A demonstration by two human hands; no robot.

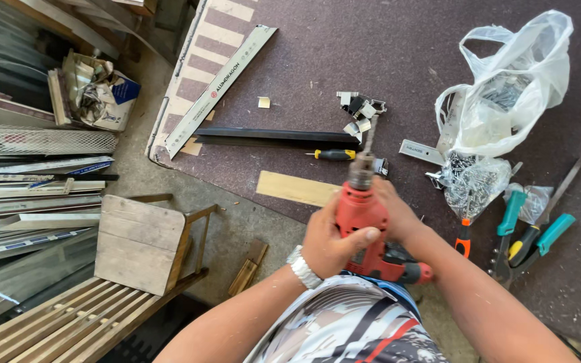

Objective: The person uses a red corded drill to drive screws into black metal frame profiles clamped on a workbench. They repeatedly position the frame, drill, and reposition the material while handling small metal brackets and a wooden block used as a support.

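I see my left hand clenched round the red drill body and my right hand grasping its far side, steadying the bit over one black bar; beyond lie one screwdriver, two bags, several metal clips

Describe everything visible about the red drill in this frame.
The drill has a red plastic-looking body, a grey metal chuck and a thin bit pointing away from the person, over the dark mat. Its rear end shows black and red parts near the person's lap. Both hands hold it: the left hand wraps the body from the side, the right hand clasps the other side. It is held off the floor, tilted forward.
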